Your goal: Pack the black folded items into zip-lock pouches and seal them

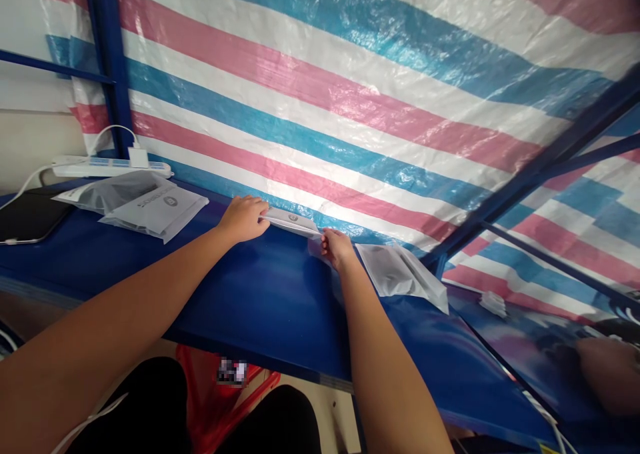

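A frosted plastic pouch with a dark printed logo is stretched between my hands, at the back of the blue table. Its left end is in my left hand, the fingers closed over the edge. My right hand pinches the right end, where some clear film hangs down. Just to the right of that hand lies a frosted bag, flat on the tabletop. Farther left, a printed frosted bag overlaps another translucent bag.
A white power strip with a plugged-in charger stands at the back left, beside a black tablet-like device. Striped plastic sheeting hangs behind the blue table. Blue metal posts frame it. A red stool is below.
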The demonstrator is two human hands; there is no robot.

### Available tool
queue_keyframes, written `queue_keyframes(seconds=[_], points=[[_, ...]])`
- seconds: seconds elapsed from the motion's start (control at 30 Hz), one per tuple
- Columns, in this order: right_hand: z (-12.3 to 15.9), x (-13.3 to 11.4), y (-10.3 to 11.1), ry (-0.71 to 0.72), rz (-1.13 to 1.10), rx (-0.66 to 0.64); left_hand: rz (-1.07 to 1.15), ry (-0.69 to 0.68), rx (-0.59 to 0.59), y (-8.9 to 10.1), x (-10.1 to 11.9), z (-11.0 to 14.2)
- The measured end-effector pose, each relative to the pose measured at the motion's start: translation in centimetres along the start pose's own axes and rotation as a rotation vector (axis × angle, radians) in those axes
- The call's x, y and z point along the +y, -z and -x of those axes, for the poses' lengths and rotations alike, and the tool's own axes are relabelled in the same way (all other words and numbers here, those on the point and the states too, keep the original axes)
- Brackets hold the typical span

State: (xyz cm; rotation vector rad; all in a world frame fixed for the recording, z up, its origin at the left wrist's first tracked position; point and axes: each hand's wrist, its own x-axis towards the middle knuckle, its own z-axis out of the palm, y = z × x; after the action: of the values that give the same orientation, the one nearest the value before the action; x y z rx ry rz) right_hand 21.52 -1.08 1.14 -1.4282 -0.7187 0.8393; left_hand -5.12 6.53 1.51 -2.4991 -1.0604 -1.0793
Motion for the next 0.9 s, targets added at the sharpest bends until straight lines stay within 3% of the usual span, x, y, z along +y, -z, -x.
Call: queue_keyframes(seconds=[0.2,0.5,0.9], points=[[-0.1,0.2,-0.1,0.0,0.006,0.031,0.098,0.05,-0.032,-0.2,-0.6,0.1],[-1.1,0.5,1.1,-0.009,-0.024,0.116,0.418,0.072,-0.115,-0.2,-1.1,-0.2],[-0.9,0.5,1.0,-0.016,0.0,0.119,0.356,0.054,-0.127,-0.4,-1.1,-0.2]])
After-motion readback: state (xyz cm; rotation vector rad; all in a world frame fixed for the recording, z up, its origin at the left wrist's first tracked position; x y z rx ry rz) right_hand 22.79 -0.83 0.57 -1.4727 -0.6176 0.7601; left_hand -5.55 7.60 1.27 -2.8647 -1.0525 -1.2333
